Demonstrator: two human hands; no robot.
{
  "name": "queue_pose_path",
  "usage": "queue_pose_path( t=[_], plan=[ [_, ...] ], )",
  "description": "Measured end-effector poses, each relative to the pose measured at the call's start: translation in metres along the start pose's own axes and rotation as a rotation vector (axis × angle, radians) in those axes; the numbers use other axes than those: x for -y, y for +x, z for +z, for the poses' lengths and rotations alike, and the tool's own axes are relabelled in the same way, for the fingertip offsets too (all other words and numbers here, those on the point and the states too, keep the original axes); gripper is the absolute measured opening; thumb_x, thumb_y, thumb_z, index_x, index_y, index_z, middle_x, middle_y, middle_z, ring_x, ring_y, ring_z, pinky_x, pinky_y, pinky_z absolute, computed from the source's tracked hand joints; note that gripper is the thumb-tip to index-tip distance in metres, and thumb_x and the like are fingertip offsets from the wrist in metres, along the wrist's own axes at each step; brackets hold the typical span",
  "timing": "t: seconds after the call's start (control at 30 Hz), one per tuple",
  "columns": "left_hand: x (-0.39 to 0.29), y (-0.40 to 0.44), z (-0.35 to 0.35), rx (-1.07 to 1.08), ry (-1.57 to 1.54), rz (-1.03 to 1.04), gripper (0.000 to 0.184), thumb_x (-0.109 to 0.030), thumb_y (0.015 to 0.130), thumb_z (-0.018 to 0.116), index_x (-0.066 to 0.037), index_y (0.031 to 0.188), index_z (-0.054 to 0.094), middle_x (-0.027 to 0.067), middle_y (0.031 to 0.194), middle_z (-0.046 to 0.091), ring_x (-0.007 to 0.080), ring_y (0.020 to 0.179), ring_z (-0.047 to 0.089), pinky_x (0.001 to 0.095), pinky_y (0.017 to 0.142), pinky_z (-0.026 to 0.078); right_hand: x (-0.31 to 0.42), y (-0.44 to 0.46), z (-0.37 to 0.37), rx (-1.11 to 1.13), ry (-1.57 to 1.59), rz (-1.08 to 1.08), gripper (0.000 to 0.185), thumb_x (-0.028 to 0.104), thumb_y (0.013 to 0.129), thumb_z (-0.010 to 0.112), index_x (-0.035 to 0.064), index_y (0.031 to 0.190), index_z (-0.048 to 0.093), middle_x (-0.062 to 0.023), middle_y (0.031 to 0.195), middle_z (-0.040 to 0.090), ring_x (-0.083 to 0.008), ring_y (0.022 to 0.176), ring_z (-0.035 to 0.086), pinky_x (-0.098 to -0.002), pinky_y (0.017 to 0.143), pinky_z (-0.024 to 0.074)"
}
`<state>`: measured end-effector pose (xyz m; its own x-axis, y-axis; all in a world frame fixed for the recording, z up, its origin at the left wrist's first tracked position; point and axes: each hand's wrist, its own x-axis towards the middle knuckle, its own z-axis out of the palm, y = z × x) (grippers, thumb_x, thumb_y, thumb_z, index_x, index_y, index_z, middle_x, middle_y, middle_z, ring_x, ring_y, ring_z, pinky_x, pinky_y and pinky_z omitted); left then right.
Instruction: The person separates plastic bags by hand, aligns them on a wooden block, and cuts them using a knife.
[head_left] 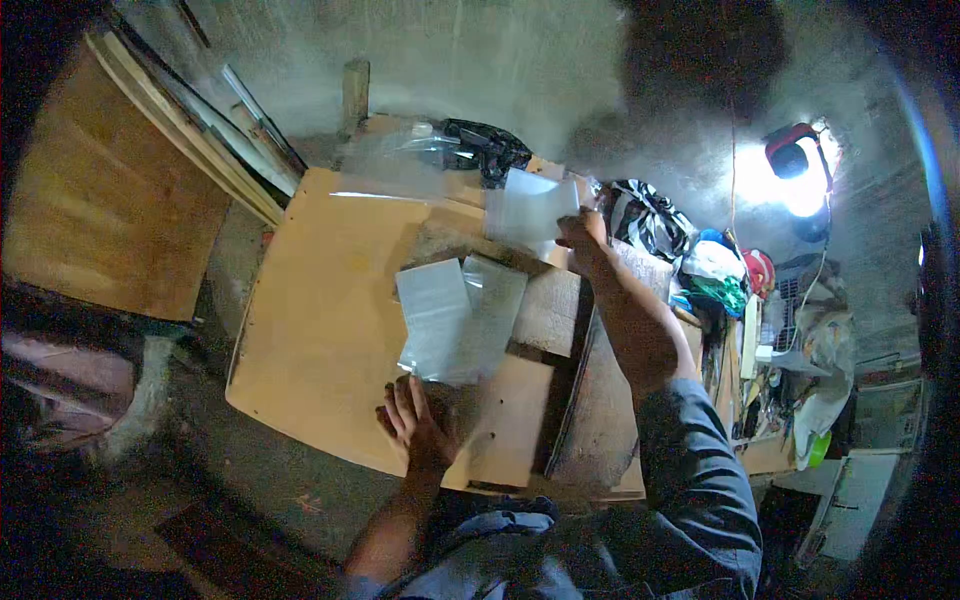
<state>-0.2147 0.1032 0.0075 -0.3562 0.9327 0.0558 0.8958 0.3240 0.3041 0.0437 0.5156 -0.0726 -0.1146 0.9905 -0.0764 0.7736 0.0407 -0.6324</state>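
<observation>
Right hand far forward on outstretched arm, left hand nearer, fingers apart.

Worn on the person's head, the camera hangs above the near side of the tabletop, facing forward and steeply down onto it. It is near enough for the tabletop to fill the middle of the view, with the left hand over its near edge and the right hand toward its far side. The wide, dark-cornered view also takes in the wearer's shirt on the near side, wall beyond, floor on the left and a glaring lamp beyond to the right.
</observation>
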Motion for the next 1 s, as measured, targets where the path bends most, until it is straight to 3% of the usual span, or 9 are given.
queue_pose_path(
  t=[0.33,0.37,0.5,0.6,0.67,0.73,0.87,0.93,1.0],
  plan=[
    [0.01,-0.007,0.021,-0.042,-0.009,-0.053,0.08,-0.04,0.082,0.056,-0.005,0.144,0.021,0.0181,0.144,0.027,0.0374,0.135,0.022,0.0563,0.107,0.016,0.144,-0.228,-0.131,-0.194,1.246,0.24,0.027,0.009,0.084,0.058,0.0005,0.109,0.053,-0.0073,0.087,0.058,-0.0139,0.075,0.058,-0.0277,0.064,0.0529],
    [0.011,-0.011,0.021,-0.121,-0.012,-0.013,0.075,-0.039,0.084,0.054,-0.008,0.145,0.022,0.017,0.143,0.029,0.0364,0.135,0.023,0.0567,0.107,0.017,0.123,-0.254,-0.135,-0.219,0.743,-0.077,0.028,0.007,0.084,0.057,0.0008,0.111,0.052,-0.0077,0.091,0.058,-0.0149,0.078,0.058,-0.0288,0.065,0.0533],
    [0.016,-0.014,0.035,-0.209,-0.075,-0.014,0.062,-0.035,0.089,0.051,-0.012,0.142,0.03,0.0182,0.138,0.035,0.0362,0.131,0.027,0.0551,0.107,0.019,0.1,-0.351,-0.151,-0.173,1.334,0.215,0.03,0.006,0.084,0.057,0.0031,0.114,0.05,-0.0073,0.098,0.058,-0.0181,0.083,0.06,-0.0306,0.067,0.0548],
    [0.011,-0.025,0.021,-0.192,-0.152,0.018,0.055,-0.034,0.089,0.053,-0.01,0.136,0.038,0.0173,0.138,0.034,0.0364,0.13,0.028,0.0538,0.105,0.022,0.085,-0.411,-0.161,-0.344,0.727,-0.088,0.041,0.008,0.081,0.065,0.0064,0.118,0.048,-0.0103,0.104,0.058,-0.0232,0.09,0.06,-0.033,0.077,0.0522],
    [0.001,-0.037,0.022,-0.304,-0.176,0.1,0.043,-0.033,0.09,0.054,-0.006,0.123,0.048,0.0169,0.132,0.041,0.0322,0.123,0.038,0.0478,0.1,0.031,0.078,-0.441,-0.17,-0.257,1.594,0.403,0.041,0.007,0.083,0.063,0.007,0.12,0.046,-0.0091,0.104,0.057,-0.0224,0.093,0.059,-0.0353,0.076,0.0534],
    [-0.036,-0.052,0.001,-0.034,-0.854,0.031,0.034,-0.033,0.092,0.053,-0.004,0.108,0.056,0.0148,0.114,0.053,0.0271,0.104,0.051,0.039,0.091,0.04,0.059,-0.462,-0.165,-0.314,1.589,0.478,0.039,0.007,0.084,0.062,0.009,0.12,0.046,-0.0087,0.105,0.056,-0.0219,0.095,0.058,-0.0376,0.076,0.0543],
    [-0.095,-0.101,-0.009,0.675,-1.084,0.332,0.04,-0.039,0.094,0.048,-0.002,0.096,0.062,0.0072,0.091,0.061,0.0199,0.088,0.056,0.0318,0.081,0.043,0.065,-0.494,-0.162,-0.41,1.649,0.496,0.037,0.007,0.084,0.062,0.0029,0.117,0.047,-0.0082,0.104,0.057,-0.0243,0.095,0.059,-0.0382,0.079,0.054],
    [-0.122,-0.119,-0.016,0.936,-1.085,0.406,0.043,-0.043,0.094,0.049,-0.002,0.099,0.062,0.0072,0.096,0.061,0.0195,0.089,0.056,0.0321,0.08,0.043,0.043,-0.507,-0.137,-0.326,0.933,0.086,0.037,0.007,0.083,0.062,0.0021,0.116,0.047,-0.0084,0.103,0.058,-0.026,0.096,0.06,-0.0399,0.081,0.0531],
    [-0.158,-0.139,-0.05,1.123,-1.181,0.366,0.045,-0.043,0.093,0.05,-0.002,0.108,0.06,0.0065,0.105,0.062,0.0188,0.095,0.056,0.0325,0.084,0.044,0.046,-0.51,-0.121,-0.31,1.544,0.242,0.033,0.006,0.084,0.061,0.0025,0.114,0.05,-0.0097,0.105,0.059,-0.0252,0.097,0.061,-0.041,0.081,0.0524]
  ],
)
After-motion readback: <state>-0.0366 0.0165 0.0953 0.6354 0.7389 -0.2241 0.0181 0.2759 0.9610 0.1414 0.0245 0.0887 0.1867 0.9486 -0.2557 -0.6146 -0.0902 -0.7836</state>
